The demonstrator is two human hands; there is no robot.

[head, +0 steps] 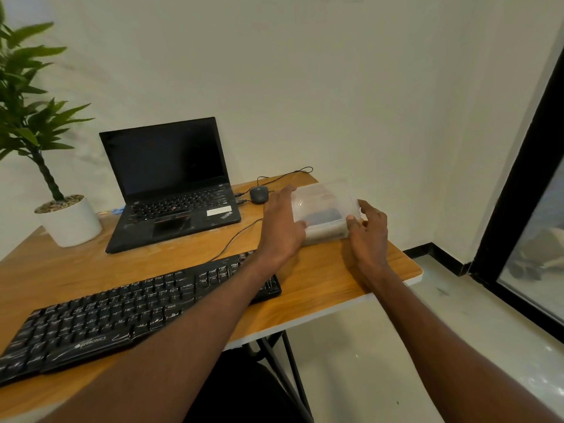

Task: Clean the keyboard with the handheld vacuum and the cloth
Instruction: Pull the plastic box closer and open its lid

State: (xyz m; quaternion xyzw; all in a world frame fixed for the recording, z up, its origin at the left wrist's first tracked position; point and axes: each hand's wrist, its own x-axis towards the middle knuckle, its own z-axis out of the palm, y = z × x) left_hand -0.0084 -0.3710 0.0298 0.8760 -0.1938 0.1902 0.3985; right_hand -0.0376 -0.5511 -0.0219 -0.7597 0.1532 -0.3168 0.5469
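Keyboard, black plastic, [134, 315] lies untouched at the wooden table's [329, 279] near edge. Beyond it, left hand [282, 227] and right hand [367, 235] clasp a clear lidded plastic box [323, 209] by its sides; a slipping lid could spill its contents.

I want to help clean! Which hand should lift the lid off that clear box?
Probably the right hand: its fingers curl over the clear box's lid edge, while the left hand braces the other side.
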